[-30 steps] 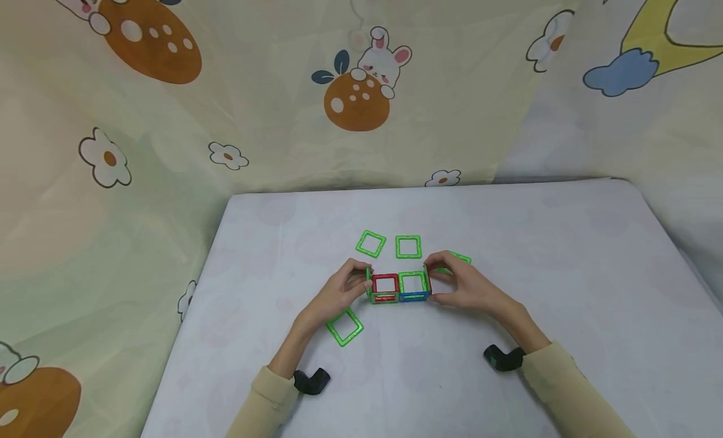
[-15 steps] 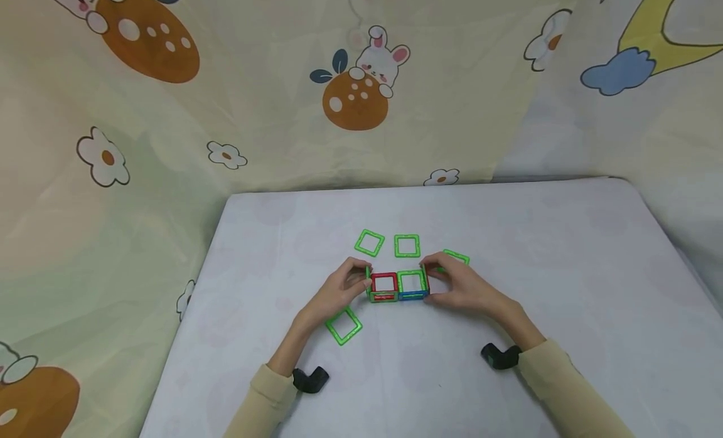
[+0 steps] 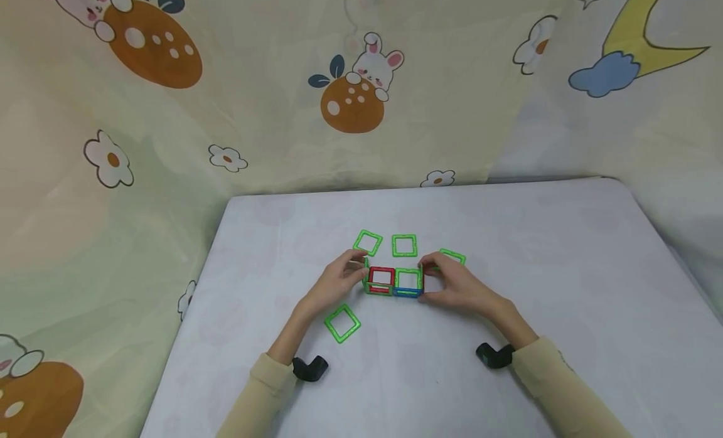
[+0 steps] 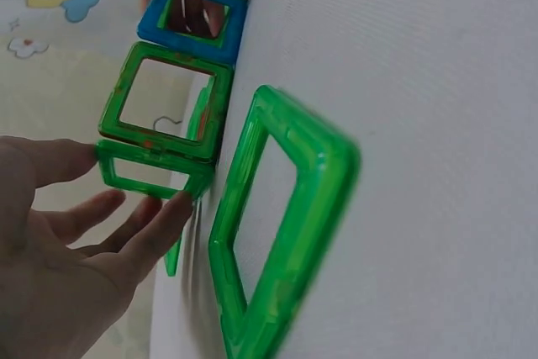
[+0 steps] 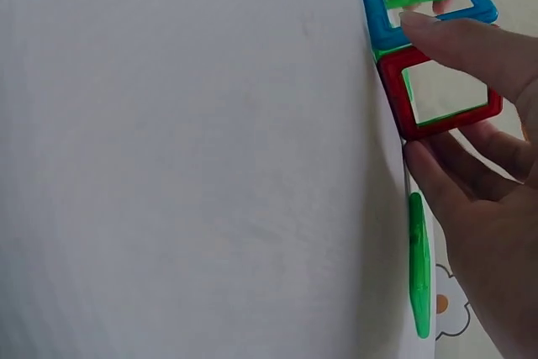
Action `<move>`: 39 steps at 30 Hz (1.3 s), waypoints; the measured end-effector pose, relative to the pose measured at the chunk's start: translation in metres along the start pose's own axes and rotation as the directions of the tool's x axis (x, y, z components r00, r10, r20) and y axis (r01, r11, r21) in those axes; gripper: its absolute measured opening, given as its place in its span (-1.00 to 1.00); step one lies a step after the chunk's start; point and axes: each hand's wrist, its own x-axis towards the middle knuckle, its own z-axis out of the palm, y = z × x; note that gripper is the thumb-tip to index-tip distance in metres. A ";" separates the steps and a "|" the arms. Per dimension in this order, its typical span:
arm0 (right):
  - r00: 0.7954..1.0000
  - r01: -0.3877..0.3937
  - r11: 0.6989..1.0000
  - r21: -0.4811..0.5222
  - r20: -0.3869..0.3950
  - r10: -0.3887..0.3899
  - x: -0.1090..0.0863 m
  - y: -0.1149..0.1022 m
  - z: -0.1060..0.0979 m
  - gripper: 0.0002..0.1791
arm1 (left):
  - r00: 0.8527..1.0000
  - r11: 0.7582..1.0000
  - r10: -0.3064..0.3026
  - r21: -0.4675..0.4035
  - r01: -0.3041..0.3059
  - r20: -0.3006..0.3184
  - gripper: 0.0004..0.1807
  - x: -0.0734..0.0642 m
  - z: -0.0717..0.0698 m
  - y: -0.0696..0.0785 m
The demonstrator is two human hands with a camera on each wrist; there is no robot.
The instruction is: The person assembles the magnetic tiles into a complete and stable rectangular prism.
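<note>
Square magnetic tiles stand joined as a low two-part box between my hands in the head view. Its front has a green tile (image 4: 155, 141) and a blue tile (image 4: 189, 44). My left hand (image 3: 332, 286) grips the green end tile (image 4: 143, 187) with thumb and fingertips. My right hand (image 3: 460, 288) holds the red end tile (image 5: 398, 102), its thumb reaching over to the blue tile's edge in the right wrist view. Inside, a red tile (image 3: 382, 268) and a green tile (image 3: 408, 270) show at the back.
A loose green tile (image 3: 332, 332) lies in front of the box, near my left forearm. Behind lie more loose green tiles: one at left (image 3: 358, 239), one in the middle (image 3: 404, 237), one (image 3: 454, 255) partly behind my right hand. All rest on a white-covered table (image 3: 440, 388).
Both hands and the box have shifted slightly toward the back of the table, away from the loose front tile. The grip of both hands looks the same. The head view has moved a little.
</note>
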 end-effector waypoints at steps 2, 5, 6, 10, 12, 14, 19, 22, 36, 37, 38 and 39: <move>1.000 -0.017 1.000 -0.003 0.001 0.017 0.000 -0.001 0.000 -0.26 | 1.000 1.000 -0.011 -0.002 0.011 -0.003 -0.47 0.003 -0.001 0.001; 0.999 -0.039 0.999 -0.009 0.007 0.039 -0.001 -0.001 0.001 -0.24 | 1.000 0.999 -0.028 -0.015 0.028 0.002 -0.51 0.005 0.000 0.002; 0.999 -0.043 0.999 -0.012 0.006 0.043 -0.002 -0.001 0.001 -0.24 | 0.999 0.999 -0.031 -0.020 0.032 0.007 -0.52 0.006 0.000 0.003; 0.999 -0.047 0.999 -0.023 -0.003 0.047 -0.005 0.000 0.002 -0.27 | 0.999 0.999 -0.037 -0.020 0.038 0.028 -0.52 0.009 0.000 0.005; 0.999 -0.042 0.999 -0.023 -0.004 0.042 -0.008 0.000 0.004 -0.30 | 0.999 0.999 -0.035 -0.010 0.036 0.029 -0.52 0.011 0.000 0.007; 0.999 -0.034 0.999 -0.025 -0.005 0.034 -0.010 0.000 0.005 -0.34 | 0.999 0.999 -0.032 -0.002 0.032 0.023 -0.52 0.013 0.000 0.009; 1.000 0.003 0.999 -0.034 -0.002 -0.003 -0.017 -0.001 0.007 -0.42 | 0.999 0.999 -0.032 0.025 0.032 0.009 -0.53 0.018 -0.001 0.012; 0.999 0.035 0.999 -0.031 0.003 -0.035 -0.020 -0.002 0.007 -0.49 | 1.000 0.999 -0.024 0.042 0.024 0.001 -0.54 0.021 -0.001 0.013; 0.956 0.280 0.951 -0.132 -0.049 -0.288 -0.027 -0.004 0.010 -0.71 | 0.999 0.995 0.051 0.088 -0.051 0.008 -0.64 0.034 0.001 0.018; 0.953 0.291 0.947 -0.133 -0.044 -0.299 -0.028 -0.005 0.011 -0.72 | 0.999 0.995 0.051 0.085 -0.052 0.014 -0.64 0.035 0.002 0.018; 0.950 0.302 0.944 -0.134 -0.038 -0.309 -0.028 -0.006 0.011 -0.73 | 0.998 0.995 0.053 0.081 -0.054 0.020 -0.64 0.036 0.002 0.019; 0.948 0.309 0.941 -0.137 -0.032 -0.316 -0.028 -0.007 0.011 -0.74 | 0.998 0.995 0.057 0.078 -0.058 0.026 -0.64 0.036 0.003 0.019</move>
